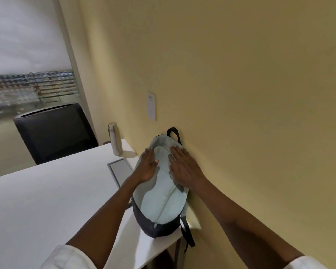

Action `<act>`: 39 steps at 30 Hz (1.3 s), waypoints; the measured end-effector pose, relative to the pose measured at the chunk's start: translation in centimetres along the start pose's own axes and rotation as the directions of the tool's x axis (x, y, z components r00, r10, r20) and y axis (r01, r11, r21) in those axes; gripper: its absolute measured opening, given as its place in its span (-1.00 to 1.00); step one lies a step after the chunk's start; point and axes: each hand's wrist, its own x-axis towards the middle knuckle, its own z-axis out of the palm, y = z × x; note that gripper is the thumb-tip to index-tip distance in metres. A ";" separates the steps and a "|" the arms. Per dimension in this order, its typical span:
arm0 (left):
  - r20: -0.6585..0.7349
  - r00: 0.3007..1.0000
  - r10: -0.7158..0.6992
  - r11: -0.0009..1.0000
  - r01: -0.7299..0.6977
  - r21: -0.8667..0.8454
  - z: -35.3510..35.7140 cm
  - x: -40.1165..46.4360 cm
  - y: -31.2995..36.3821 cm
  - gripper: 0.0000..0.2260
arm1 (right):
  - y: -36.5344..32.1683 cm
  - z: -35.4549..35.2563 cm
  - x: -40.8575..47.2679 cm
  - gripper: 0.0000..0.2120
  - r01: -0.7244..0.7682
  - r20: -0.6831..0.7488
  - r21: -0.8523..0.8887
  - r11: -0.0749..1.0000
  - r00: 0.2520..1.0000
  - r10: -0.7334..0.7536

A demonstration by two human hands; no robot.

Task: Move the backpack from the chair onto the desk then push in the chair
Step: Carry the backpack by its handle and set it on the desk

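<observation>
The backpack (161,202), pale green with a dark base and black straps, lies on the white desk (47,200) against the yellow wall. My left hand (146,166) rests flat on its upper left side, fingers spread. On its upper right side lies my right hand (182,166), palm down with fingers apart. Neither hand grips anything. One black strap hangs over the desk's right edge. A black chair (54,133) stands beyond the far side of the desk. I cannot tell whether this is the chair the backpack came from.
A steel bottle (115,138) stands upright at the desk's far corner by the wall. A grey cable hatch (121,169) is set into the desktop just left of the backpack. A white wall plate (151,105) is above. Glass partition behind the chair.
</observation>
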 end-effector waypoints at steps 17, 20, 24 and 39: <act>-0.297 0.954 -0.042 0.951 0.130 0.282 3.9 -13.2 7.7 -0.43 | 0.0 -4.9 -9.2 -0.43 -0.164 -0.025 0.215 0.963 0.985 0.173; -0.298 0.953 -0.061 0.949 0.148 0.277 4.5 -15.1 9.0 -0.44 | -0.1 -5.8 -11.3 -0.43 -0.155 0.006 0.232 0.960 0.987 0.158; -0.292 0.955 -0.048 0.942 0.141 0.305 4.7 -17.3 10.4 -0.43 | 0.2 -6.9 -13.8 -0.42 -0.134 0.025 0.199 0.971 0.991 0.132; -0.234 0.971 0.040 0.940 0.042 0.338 3.7 -28.5 10.6 -0.42 | -7.2 -11.6 -23.3 -0.40 -0.271 0.067 0.217 0.938 0.963 0.263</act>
